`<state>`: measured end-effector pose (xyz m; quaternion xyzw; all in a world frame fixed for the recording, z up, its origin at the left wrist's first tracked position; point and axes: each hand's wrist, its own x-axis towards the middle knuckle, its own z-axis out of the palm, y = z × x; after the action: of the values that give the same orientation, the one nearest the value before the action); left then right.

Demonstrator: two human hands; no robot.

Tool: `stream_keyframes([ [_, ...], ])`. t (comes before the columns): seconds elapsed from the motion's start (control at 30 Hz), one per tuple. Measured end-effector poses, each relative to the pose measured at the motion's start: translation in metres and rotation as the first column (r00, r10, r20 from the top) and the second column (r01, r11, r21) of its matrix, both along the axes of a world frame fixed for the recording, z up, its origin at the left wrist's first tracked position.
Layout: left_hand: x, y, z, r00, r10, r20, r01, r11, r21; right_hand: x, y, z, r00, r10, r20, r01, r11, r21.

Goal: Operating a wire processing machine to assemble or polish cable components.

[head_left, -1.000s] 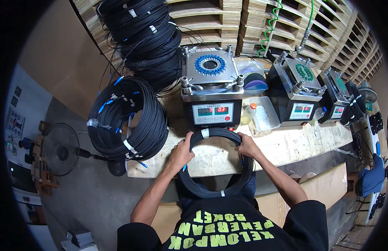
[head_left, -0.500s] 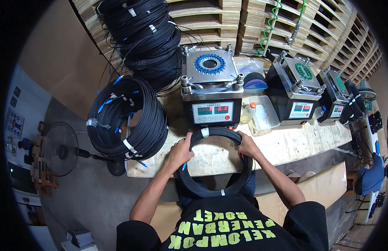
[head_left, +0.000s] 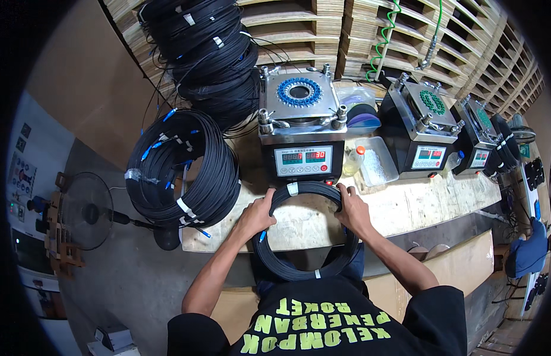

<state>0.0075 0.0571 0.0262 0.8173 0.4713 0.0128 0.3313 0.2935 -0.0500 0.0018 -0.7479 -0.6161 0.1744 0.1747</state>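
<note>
A coil of black fibre-optic patch cable (head_left: 305,275) stands between my two hands, its top over the table edge and its lower part close to my body. White tape bands bind it, and a blue connector (head_left: 262,237) shows inside its left side. My left hand (head_left: 257,215) is closed round the coil's upper left, thumb on the near face. The upper right is gripped by my right hand (head_left: 354,212), fingers bent over the ring. Just beyond the coil sits a polishing machine (head_left: 302,139) with a ring of blue connectors (head_left: 298,91) on its metal top plate.
A larger stack of black coils (head_left: 213,172) stands at left, with a taller pile (head_left: 210,53) behind. Two more polishing machines (head_left: 427,130) are at right. Beside the middle machine are a plastic tray (head_left: 379,163) and a bottle with an orange cap (head_left: 354,159). A fan (head_left: 85,209) is at far left.
My right hand has shifted its grip, its fingers now more bent over the coil. The coil stays nearly in place. The machines' display readings have changed.
</note>
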Motion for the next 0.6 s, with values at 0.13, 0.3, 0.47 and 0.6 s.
stream_keyframes([
  [0.13,0.003,0.0,0.004,1.0,-0.017,-0.018,0.016,1.0,-0.023,-0.011,-0.022,-0.003,0.98,-0.021,0.197,0.008,0.998,0.064],
  [0.3,0.0,-0.002,0.005,0.999,-0.031,-0.021,0.03,0.999,-0.026,-0.006,-0.023,0.0,0.998,0.011,0.06,-0.011,1.0,-0.004],
  [0.47,-0.005,0.008,-0.004,0.99,-0.121,0.07,0.124,0.991,-0.041,0.037,-0.001,-0.021,0.958,0.225,-0.177,-0.242,0.967,-0.079],
  [0.6,-0.017,0.004,0.02,0.99,-0.138,0.036,0.139,0.99,-0.033,0.038,0.015,0.004,0.903,0.356,-0.242,-0.398,0.904,-0.155],
])
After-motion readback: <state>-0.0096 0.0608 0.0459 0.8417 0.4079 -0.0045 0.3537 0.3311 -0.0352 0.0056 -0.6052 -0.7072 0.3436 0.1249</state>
